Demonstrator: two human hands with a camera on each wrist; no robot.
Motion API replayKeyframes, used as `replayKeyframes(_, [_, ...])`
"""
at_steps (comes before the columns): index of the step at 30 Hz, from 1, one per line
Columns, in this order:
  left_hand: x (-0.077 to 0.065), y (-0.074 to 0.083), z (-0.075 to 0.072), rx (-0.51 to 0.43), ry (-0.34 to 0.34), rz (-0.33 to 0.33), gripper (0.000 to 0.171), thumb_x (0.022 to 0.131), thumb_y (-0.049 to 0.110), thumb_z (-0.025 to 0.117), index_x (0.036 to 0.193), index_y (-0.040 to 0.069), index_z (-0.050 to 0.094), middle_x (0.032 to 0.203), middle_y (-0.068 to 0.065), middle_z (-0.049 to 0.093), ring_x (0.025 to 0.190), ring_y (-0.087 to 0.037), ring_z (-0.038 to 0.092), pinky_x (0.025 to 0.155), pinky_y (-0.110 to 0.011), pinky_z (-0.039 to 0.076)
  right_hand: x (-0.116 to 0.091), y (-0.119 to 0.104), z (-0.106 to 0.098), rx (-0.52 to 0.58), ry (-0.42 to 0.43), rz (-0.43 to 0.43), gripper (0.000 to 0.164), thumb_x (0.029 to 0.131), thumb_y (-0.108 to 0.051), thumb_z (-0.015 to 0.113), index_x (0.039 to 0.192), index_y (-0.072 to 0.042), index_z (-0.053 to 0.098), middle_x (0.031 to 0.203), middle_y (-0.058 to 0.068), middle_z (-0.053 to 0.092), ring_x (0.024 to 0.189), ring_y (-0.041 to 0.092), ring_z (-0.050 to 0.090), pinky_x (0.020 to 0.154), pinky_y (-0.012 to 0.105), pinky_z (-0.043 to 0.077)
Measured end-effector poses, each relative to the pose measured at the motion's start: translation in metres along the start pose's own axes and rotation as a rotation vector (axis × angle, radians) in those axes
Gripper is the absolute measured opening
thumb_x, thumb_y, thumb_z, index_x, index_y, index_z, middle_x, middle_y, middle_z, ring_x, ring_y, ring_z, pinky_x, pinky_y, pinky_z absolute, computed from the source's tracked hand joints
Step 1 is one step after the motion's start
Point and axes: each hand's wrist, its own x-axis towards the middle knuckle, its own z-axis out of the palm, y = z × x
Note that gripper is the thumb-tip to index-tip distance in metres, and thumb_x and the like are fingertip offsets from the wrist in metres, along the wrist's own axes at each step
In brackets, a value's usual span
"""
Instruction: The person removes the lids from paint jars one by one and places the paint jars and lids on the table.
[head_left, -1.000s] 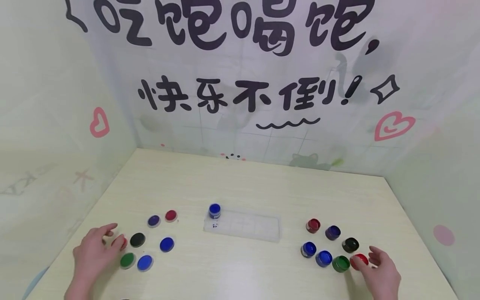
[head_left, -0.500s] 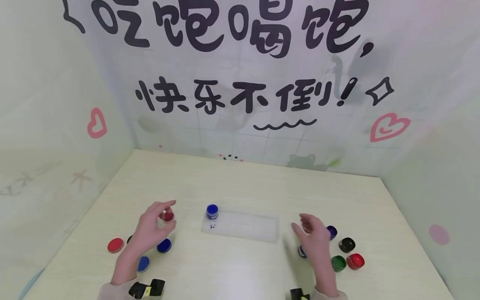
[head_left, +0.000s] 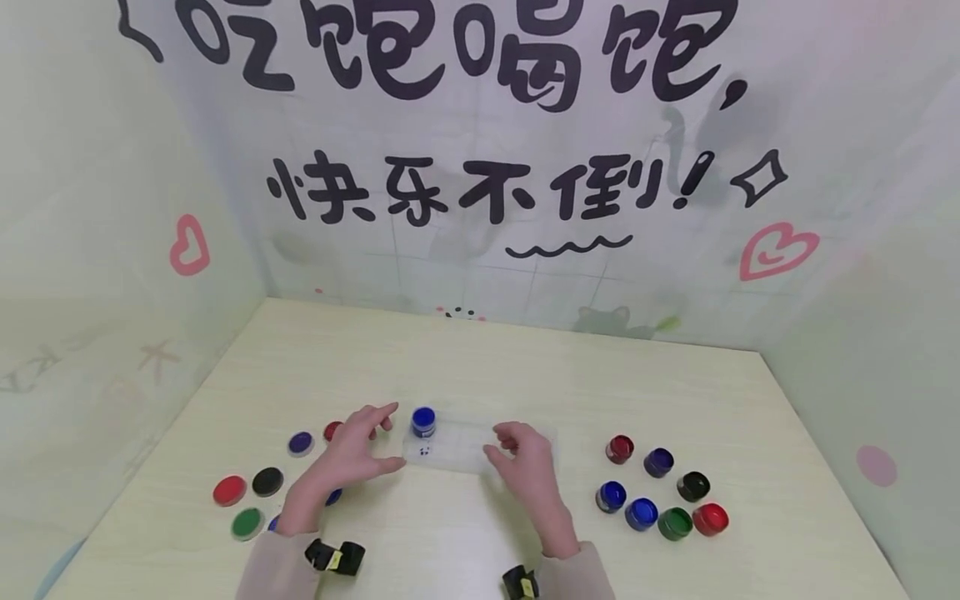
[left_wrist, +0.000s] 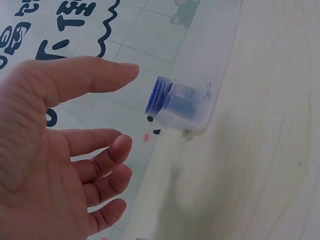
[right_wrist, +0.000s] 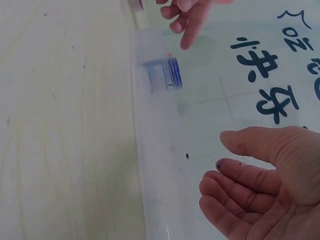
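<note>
A small clear paint jar with a ridged blue lid (head_left: 423, 422) (left_wrist: 158, 96) (right_wrist: 173, 73) stands upright at the left end of a long translucent plastic tray (head_left: 459, 454) (left_wrist: 212, 35) (right_wrist: 155, 135). My left hand (head_left: 352, 450) (left_wrist: 65, 135) is just left of the tray, thumb and fingers spread apart around nothing. Over the tray's right part hovers my right hand (head_left: 525, 465) (right_wrist: 265, 180), its fingers loosely bent and holding nothing. A dark smudge marks one of its fingertips.
Loose lids lie at left, among them red (head_left: 229, 491), black (head_left: 267, 481), green (head_left: 247, 523) and purple (head_left: 301, 443); my left arm partly covers two blue ones. Several uncapped paint jars stand at right, including red (head_left: 711, 519), green (head_left: 676, 523) and black (head_left: 693, 486). Printed cloth walls enclose the table.
Both hands have come inward, the left from over the lids and the right from over the uncapped jars, to the tray. The lids, jars and tray keep their places.
</note>
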Motion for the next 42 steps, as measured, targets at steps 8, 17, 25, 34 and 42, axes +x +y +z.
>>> replayKeyframes(8, [0.012,-0.004,0.010,0.012,-0.093,-0.075,0.085,0.063,0.020,0.084,0.135,-0.004,0.045,0.097,-0.002,0.050,0.089,-0.022,0.044,0.081,-0.040,0.038,0.018,-0.011,0.038,0.011,-0.088,-0.044,0.024,0.079,-0.003,0.071,0.100,0.007,0.067,0.089,0.016,0.064,0.078,0.026,0.061,0.068,0.029,0.049])
replayKeyframes(17, [0.017,-0.012,0.022,-0.001,-0.090,-0.090,0.080,0.062,0.020,0.084,0.131,-0.002,0.050,0.092,0.001,0.049,0.087,-0.020,0.044,0.083,-0.045,0.035,0.033,-0.014,0.064,-0.079,-0.093,-0.027,0.029,0.076,-0.008,0.075,0.101,0.006,0.068,0.084,0.012,0.064,0.075,0.021,0.058,0.066,0.026,0.047])
replayKeyframes(25, [0.019,-0.011,0.025,-0.045,-0.051,-0.082,0.073,0.062,0.016,0.083,0.126,-0.002,0.053,0.090,0.001,0.050,0.084,-0.020,0.044,0.080,-0.041,0.038,0.040,-0.018,0.073,-0.122,-0.106,-0.011,0.028,0.074,-0.010,0.077,0.099,0.002,0.070,0.080,0.008,0.063,0.072,0.016,0.056,0.064,0.026,0.046])
replayKeyframes(34, [0.020,-0.012,0.025,-0.046,-0.040,-0.057,0.071,0.062,0.016,0.083,0.124,-0.003,0.054,0.088,0.001,0.049,0.081,-0.019,0.043,0.076,-0.037,0.036,0.043,-0.028,0.083,-0.207,-0.054,0.051,0.018,0.071,-0.020,0.081,0.070,-0.006,0.069,0.051,-0.009,0.037,0.046,0.004,0.031,0.044,0.019,0.024])
replayKeyframes(42, [0.020,-0.015,0.027,-0.054,-0.032,-0.048,0.070,0.062,0.016,0.083,0.123,-0.003,0.055,0.087,0.001,0.049,0.079,-0.017,0.043,0.074,-0.035,0.036,0.044,-0.030,0.087,-0.240,-0.014,0.087,0.021,0.069,-0.023,0.083,0.072,-0.006,0.070,0.052,-0.007,0.044,0.048,0.006,0.037,0.045,0.020,0.027])
